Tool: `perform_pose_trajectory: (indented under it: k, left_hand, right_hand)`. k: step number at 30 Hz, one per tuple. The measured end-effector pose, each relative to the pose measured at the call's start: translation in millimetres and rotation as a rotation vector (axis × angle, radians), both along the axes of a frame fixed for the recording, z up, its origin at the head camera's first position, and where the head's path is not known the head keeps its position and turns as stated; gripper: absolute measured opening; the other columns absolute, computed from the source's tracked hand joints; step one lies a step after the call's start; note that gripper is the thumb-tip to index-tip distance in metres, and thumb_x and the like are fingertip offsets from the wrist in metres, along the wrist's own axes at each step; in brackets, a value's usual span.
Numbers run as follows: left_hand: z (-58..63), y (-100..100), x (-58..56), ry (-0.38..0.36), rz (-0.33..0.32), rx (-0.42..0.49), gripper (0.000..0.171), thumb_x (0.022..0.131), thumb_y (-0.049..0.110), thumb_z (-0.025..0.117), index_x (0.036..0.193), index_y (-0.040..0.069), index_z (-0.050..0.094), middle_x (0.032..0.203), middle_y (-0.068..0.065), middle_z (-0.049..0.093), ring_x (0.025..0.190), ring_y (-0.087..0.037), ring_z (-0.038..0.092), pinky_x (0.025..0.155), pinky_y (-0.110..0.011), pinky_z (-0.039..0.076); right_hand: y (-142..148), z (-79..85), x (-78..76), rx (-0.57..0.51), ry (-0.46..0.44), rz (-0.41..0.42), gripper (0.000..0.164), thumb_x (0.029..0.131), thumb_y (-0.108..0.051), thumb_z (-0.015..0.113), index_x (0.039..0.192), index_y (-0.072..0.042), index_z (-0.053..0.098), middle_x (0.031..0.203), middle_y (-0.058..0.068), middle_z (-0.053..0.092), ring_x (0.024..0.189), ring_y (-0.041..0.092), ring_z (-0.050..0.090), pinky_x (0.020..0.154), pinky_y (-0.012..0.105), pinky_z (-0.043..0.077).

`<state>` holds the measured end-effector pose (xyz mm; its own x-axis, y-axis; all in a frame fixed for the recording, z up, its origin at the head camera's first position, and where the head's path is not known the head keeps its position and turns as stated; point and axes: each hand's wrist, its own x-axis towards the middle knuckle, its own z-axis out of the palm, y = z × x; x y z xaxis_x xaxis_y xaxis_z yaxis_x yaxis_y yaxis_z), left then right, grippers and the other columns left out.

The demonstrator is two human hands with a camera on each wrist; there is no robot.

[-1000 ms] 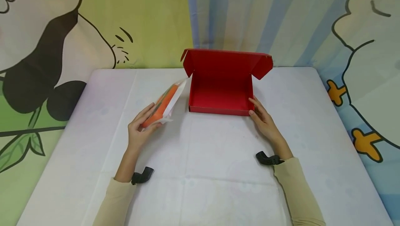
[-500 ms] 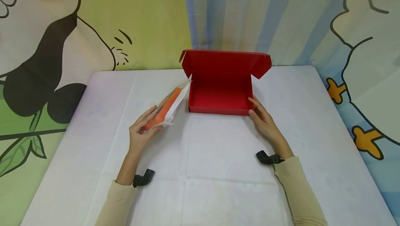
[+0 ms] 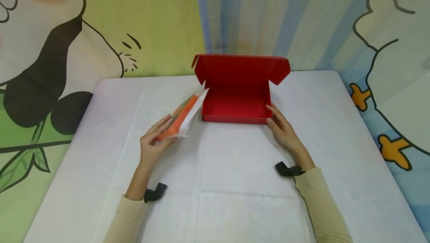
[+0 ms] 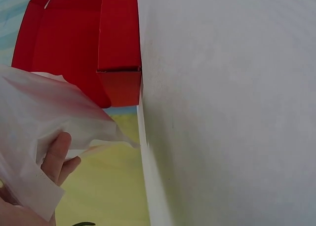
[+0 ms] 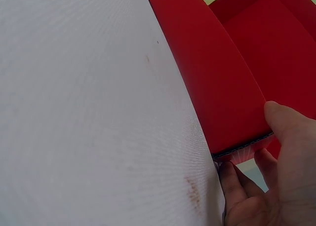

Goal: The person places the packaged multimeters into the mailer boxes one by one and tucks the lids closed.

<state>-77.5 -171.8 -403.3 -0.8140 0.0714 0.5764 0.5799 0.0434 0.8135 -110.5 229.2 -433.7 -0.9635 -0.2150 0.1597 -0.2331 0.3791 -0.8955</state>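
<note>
My left hand (image 3: pixel 149 149) holds an orange item with a green stripe in a clear and white plastic bag (image 3: pixel 183 118), tilted, thumb at its lower end and fingers along its left side. In the left wrist view the bag's whitish back (image 4: pixel 34 122) covers part of that hand. The bag's far end is at the left edge of a red cardboard box (image 3: pixel 235 118), whose lid stands raised with side flaps out. My right hand (image 3: pixel 284 133) grips the box's front right corner. The right wrist view shows its thumb (image 5: pixel 279 115) at the front rim and fingers along the side wall.
A white cloth covers the table (image 3: pixel 218 213), with small brownish stains (image 5: pixel 193 194) near the box. Cartoon-printed curtains (image 3: pixel 161 22) hang behind it and at both sides. A black wrist device (image 3: pixel 155 192) sits on each forearm.
My left hand has shifted slightly right with the bagged orange item, bringing its far end up to the box's left edge. The right hand keeps its grip on the box.
</note>
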Motion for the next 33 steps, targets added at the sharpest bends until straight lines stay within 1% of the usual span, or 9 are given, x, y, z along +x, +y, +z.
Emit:
perform_pose_trajectory:
  k: [5,12,15,17,19,23,25,29,33]
  left_hand:
    - [1.7,3.0,0.7,0.024,-0.009,-0.009,0.050,0.067,-0.007,0.077,0.107,-0.024,0.052,0.117,-0.043,0.043,0.116,-0.035,0.049,0.090,-0.023,0.044]
    - [4.7,7.4,-0.2,0.052,-0.020,-0.028,0.052,0.069,0.001,0.078,0.107,-0.024,0.053,0.117,-0.043,0.044,0.114,-0.041,0.048,0.091,-0.024,0.044]
    - [6.4,9.4,-1.0,0.057,-0.027,-0.029,0.053,0.070,0.004,0.078,0.108,-0.023,0.053,0.117,-0.043,0.045,0.114,-0.041,0.048,0.091,-0.024,0.044]
    - [7.0,10.4,-1.8,0.064,-0.031,-0.026,0.054,0.070,0.007,0.078,0.108,-0.022,0.054,0.116,-0.043,0.045,0.114,-0.040,0.049,0.090,-0.024,0.045]
    - [7.1,11.2,-2.8,0.076,-0.038,-0.027,0.055,0.071,0.011,0.078,0.108,-0.021,0.054,0.116,-0.043,0.045,0.113,-0.040,0.049,0.089,-0.024,0.045]
    - [6.4,13.3,-5.1,0.107,-0.058,-0.027,0.057,0.072,0.017,0.076,0.107,-0.022,0.055,0.114,-0.044,0.045,0.112,-0.042,0.049,0.089,-0.025,0.045]
    - [5.8,15.1,-5.7,0.115,-0.069,-0.029,0.057,0.072,0.019,0.076,0.106,-0.022,0.054,0.114,-0.044,0.045,0.112,-0.043,0.049,0.089,-0.025,0.045]
    - [4.6,19.7,-6.0,0.121,-0.079,-0.039,0.058,0.073,0.020,0.075,0.106,-0.023,0.054,0.115,-0.042,0.047,0.111,-0.046,0.047,0.091,-0.025,0.044]
    - [3.7,23.8,-6.3,0.122,-0.078,-0.047,0.058,0.073,0.021,0.075,0.105,-0.023,0.054,0.114,-0.042,0.047,0.110,-0.051,0.045,0.091,-0.026,0.044]
  right_hand:
    - [-0.1,1.0,-0.4,0.005,-0.008,-0.002,0.049,0.095,-0.007,0.049,0.142,-0.004,0.034,0.152,0.011,0.017,0.134,0.029,0.025,0.105,0.031,0.028]
    - [0.1,1.7,-0.9,0.001,-0.014,-0.004,0.049,0.095,-0.007,0.049,0.142,-0.004,0.034,0.152,0.011,0.017,0.135,0.028,0.024,0.106,0.030,0.027]
    - [0.2,1.7,-0.9,0.004,-0.012,-0.007,0.049,0.095,-0.007,0.049,0.142,-0.004,0.034,0.152,0.011,0.017,0.135,0.028,0.024,0.106,0.035,0.027]
    - [0.1,1.6,-0.7,0.005,-0.010,-0.008,0.049,0.095,-0.007,0.049,0.142,-0.004,0.034,0.152,0.011,0.017,0.135,0.028,0.024,0.106,0.036,0.027]
    - [-0.3,1.7,-0.1,0.004,-0.009,-0.009,0.049,0.095,-0.007,0.049,0.142,-0.004,0.034,0.152,0.011,0.017,0.135,0.029,0.025,0.105,0.031,0.028]
    - [-1.9,2.3,0.8,-0.013,0.001,-0.004,0.049,0.095,-0.005,0.049,0.141,-0.003,0.034,0.151,0.013,0.018,0.134,0.030,0.026,0.101,0.015,0.027]
    - [-2.4,2.4,1.1,-0.020,0.008,-0.001,0.049,0.094,-0.004,0.049,0.141,-0.002,0.035,0.151,0.014,0.018,0.134,0.030,0.026,0.098,0.010,0.026]
    - [-2.5,2.2,1.4,-0.023,0.013,-0.003,0.048,0.094,-0.003,0.049,0.140,-0.001,0.035,0.151,0.014,0.019,0.133,0.031,0.027,0.097,0.009,0.026]
    - [-2.5,2.2,1.3,-0.015,0.011,-0.005,0.049,0.094,-0.003,0.049,0.140,-0.001,0.034,0.151,0.013,0.019,0.133,0.033,0.028,0.101,0.016,0.028]
